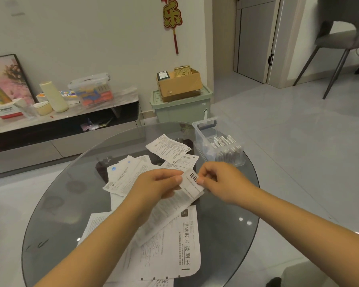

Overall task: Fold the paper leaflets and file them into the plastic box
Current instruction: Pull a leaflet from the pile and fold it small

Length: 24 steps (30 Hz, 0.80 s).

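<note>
Hands pinch one folded leaflet [192, 184] between them: left hand [160, 184] at its left edge, right hand [220, 181] at its right; plastic box [218, 141] beyond the right hand.

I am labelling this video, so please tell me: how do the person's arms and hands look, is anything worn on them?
Both forearms are bare as far as the picture shows, with no sleeves in view. The left hand and the right hand wear no gloves. No ring, watch or bracelet is visible. The fingernails look short and unpainted.
</note>
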{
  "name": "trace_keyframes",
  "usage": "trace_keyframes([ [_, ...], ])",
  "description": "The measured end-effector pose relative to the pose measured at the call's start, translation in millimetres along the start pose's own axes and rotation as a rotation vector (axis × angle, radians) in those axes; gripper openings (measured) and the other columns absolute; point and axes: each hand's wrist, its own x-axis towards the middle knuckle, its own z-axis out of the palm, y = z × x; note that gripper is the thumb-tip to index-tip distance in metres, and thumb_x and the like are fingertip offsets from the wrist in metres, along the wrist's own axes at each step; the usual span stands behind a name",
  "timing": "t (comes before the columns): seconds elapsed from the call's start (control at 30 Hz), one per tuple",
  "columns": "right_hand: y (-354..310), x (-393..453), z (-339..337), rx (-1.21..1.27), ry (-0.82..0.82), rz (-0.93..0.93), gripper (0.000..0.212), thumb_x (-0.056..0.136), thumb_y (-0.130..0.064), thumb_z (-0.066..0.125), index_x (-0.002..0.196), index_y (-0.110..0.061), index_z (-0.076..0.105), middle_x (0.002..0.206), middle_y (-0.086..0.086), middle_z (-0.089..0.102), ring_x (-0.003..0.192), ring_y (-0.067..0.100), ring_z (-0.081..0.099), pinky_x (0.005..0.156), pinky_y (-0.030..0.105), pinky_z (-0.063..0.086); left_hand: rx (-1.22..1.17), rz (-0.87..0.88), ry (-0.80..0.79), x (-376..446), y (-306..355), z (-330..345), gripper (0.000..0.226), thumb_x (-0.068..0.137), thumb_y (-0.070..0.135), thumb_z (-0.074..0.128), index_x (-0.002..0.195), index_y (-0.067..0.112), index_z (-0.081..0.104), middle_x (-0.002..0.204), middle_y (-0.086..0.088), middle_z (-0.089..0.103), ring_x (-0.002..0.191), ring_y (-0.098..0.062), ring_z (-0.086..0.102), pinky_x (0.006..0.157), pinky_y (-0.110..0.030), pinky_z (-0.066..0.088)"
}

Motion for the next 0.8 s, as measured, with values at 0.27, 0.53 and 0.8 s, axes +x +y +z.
trace_keyframes([
  [0.27,-3.8,7.2,-37.1,0.002,0.144,-0.006,0.016,0.089,-0.022,0.062,0.074,-0.028,0.057,0.072,-0.005,0.062,0.065,0.007,0.054,0.057,0.015,0.04,-0.001,0.2,0.178,18.8,29.6,26.4,0.012,0.078,0.008,0.074,0.082,0.019,0.071,0.071,0.006,0.073,0.064,-0.002,0.067,0.06,-0.011,0.048],
  [0.53,10.1,24.9,-78.4,-0.07,0.339,0.083,0.007,0.087,-0.019,0.063,0.08,-0.017,0.064,0.074,-0.003,0.065,0.067,0.009,0.057,0.06,0.018,0.045,0.168,0.301,0.06,68.4,48.4,58.1,0.015,0.093,0.023,0.058,0.106,0.022,0.064,0.104,0.004,0.068,0.097,-0.01,0.064,0.082,-0.021,0.052],
  [0.8,24.4,48.3,-97.6,-0.265,0.623,0.102,0.011,0.09,-0.018,0.057,0.086,-0.012,0.065,0.082,0.002,0.065,0.076,0.019,0.058,0.068,0.032,0.049,0.984,0.764,-0.165,119.3,41.8,74.5,0.054,0.086,0.054,0.025,0.115,0.03,0.063,0.119,0.018,0.059,0.117,0.001,0.044,0.108,-0.028,0.014],
])
